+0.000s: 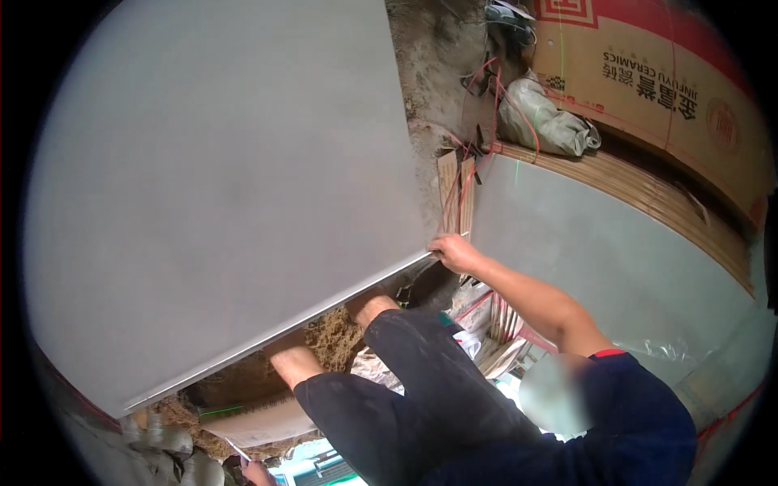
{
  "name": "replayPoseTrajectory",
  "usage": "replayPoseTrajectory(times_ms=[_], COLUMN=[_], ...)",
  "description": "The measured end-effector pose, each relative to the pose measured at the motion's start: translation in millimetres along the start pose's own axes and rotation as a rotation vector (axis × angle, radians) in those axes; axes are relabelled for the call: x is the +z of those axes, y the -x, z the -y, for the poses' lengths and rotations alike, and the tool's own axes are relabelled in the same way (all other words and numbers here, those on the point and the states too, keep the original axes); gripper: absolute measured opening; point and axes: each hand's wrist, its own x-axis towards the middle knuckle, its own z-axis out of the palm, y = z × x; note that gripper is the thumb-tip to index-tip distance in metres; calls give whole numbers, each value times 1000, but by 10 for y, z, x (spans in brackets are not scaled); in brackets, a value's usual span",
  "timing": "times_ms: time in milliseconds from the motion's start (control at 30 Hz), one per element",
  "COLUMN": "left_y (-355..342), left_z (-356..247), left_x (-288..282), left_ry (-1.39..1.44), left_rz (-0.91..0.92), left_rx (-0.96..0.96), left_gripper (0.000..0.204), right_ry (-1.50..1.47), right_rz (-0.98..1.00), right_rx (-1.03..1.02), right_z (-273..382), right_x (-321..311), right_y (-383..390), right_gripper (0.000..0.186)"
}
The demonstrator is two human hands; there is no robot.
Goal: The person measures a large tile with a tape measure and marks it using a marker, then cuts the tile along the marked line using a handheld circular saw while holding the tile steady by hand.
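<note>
A large, smooth grey tile (235,186) fills the left and middle of the head view, its near long edge running diagonally across my shins. My right hand (455,253) is closed on the tile's near right corner, with the arm stretched out from the lower right. Low at the bottom edge, part of my left hand (258,473) shows, its fingers around a thin pale rod-like thing (237,449); its kind is unclear. My lower legs pass behind the tile, under its edge. Brown sand (334,340) shows below that edge.
On the right lies another grey tile (567,235) beside cardboard layers (632,190) and a tan and red carton (648,73). A crumpled pale bag (543,117) and red cords (496,101) are at the far side. Whitish bags (174,445) lie at lower left.
</note>
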Motion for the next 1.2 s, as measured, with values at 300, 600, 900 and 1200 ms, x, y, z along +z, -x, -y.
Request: replayPoseTrajectory(times_ms=[300,600,900,1200], left_y=[-380,-618,-713,-1899], left_z=[82,239,-656,-1133], left_x=[230,-49,-311,-1403], left_ry=[219,379,-136,-274], left_rz=[204,126,-225,-481], left_rx=[54,124,258,254], left_gripper=[40,40,46,53], right_ry=[-8,11,50,-224], right_rz=[-29,27,-45,-143], right_rx=[-1,17,153,185], right_z=[0,-9,-178,-725], right_x=[-10,187,17,273], right_y=[64,-53,314,155], right_gripper=[10,22,11,10])
